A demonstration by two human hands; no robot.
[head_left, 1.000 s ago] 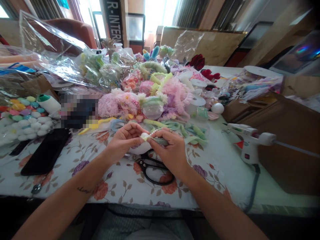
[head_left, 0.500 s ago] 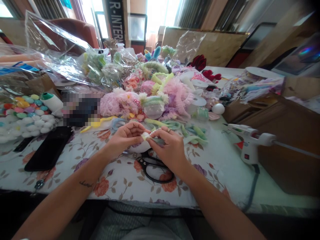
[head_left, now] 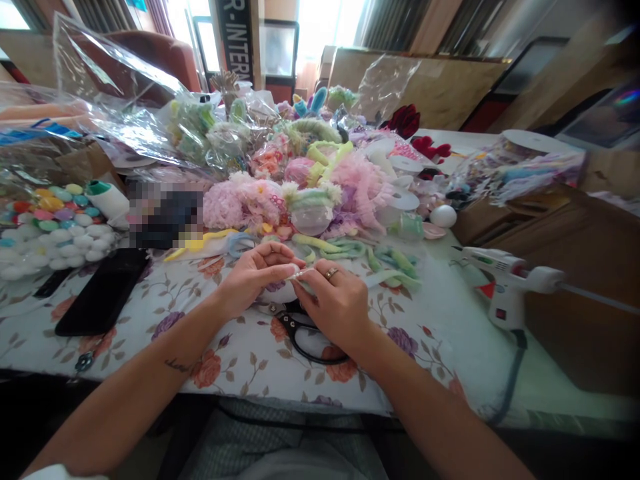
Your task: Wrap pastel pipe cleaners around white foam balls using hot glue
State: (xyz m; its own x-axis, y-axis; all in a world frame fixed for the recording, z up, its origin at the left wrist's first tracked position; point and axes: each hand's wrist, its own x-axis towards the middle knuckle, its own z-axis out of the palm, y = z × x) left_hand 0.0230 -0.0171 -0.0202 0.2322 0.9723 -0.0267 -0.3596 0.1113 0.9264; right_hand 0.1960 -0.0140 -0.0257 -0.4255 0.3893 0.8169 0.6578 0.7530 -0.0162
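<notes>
My left hand (head_left: pixel 260 277) and my right hand (head_left: pixel 333 293) meet over the middle of the table, fingertips almost touching. Between them is a short strand of small white beads (head_left: pixel 299 274), pinched from both sides and partly hidden by the fingers. A ring shows on my right hand. Black-handled scissors (head_left: pixel 320 360) lie just below the hands, their blades largely covered. Something white and rounded lies on the cloth under my fingers, mostly hidden. Green and yellow fuzzy strips (head_left: pixel 340 248) are spread just beyond.
A heap of pastel yarn and trims (head_left: pixel 300 173) fills the back. To the right, a glue gun (head_left: pixel 500 273) stands before a cardboard box (head_left: pixel 580 280). At left lie a black phone (head_left: pixel 100 293) and bagged pom-poms (head_left: pixel 60 240). A floral cloth (head_left: pixel 240 367) covers the front.
The view has shifted slightly. My fingers have turned the small piece between them; the white and yellowish bit seen at the fingertips is now covered, while the bead strand shows.
</notes>
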